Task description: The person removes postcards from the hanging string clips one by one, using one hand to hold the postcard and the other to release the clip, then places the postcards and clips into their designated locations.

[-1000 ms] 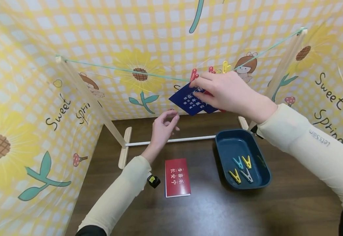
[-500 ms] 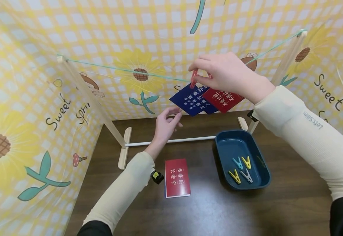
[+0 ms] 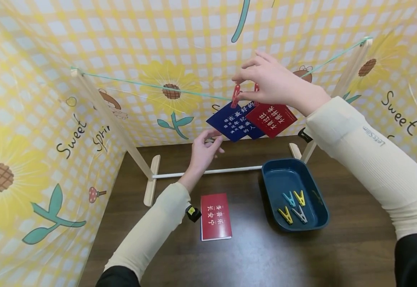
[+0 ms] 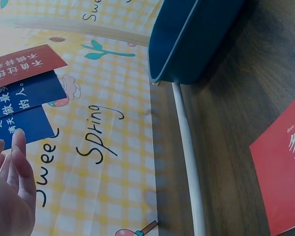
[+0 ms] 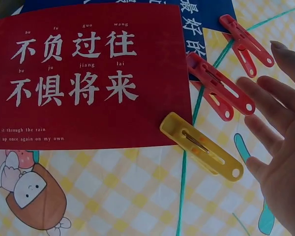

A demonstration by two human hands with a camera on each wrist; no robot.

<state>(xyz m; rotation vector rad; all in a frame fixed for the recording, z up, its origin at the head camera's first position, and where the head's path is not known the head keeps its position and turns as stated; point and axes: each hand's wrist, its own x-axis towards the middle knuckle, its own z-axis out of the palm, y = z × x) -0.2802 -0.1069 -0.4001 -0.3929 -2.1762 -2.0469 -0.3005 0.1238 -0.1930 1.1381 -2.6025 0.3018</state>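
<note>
In the head view, my right hand (image 3: 271, 81) is at the string, thumb and fingers spread around a red clothespin (image 3: 235, 95) with a visible gap. That clothespin clips a blue card (image 3: 226, 119) to the string. A second blue card (image 4: 32, 93) overlaps it, held by another red clothespin (image 5: 221, 83). A red card (image 5: 88, 83) hangs beside them under a yellow clothespin (image 5: 201, 147), hidden by my hand in the head view. My left hand (image 3: 203, 153), fingers loosely bent, has its fingertips at the first blue card's lower edge; whether they touch is unclear.
The green string (image 3: 151, 85) runs between two wooden posts (image 3: 111, 123) joined below by a white rod (image 3: 233, 170). A dark blue tray (image 3: 284, 167) holds several clothespins (image 3: 299, 214). Stacked cards (image 3: 216, 217) lie on the dark table (image 3: 251, 255). A patterned cloth stands behind.
My right hand has moved up off the blue card to the red clothespin, and its fingers have spread, revealing the red card. My left hand has shifted slightly right and up toward the blue card.
</note>
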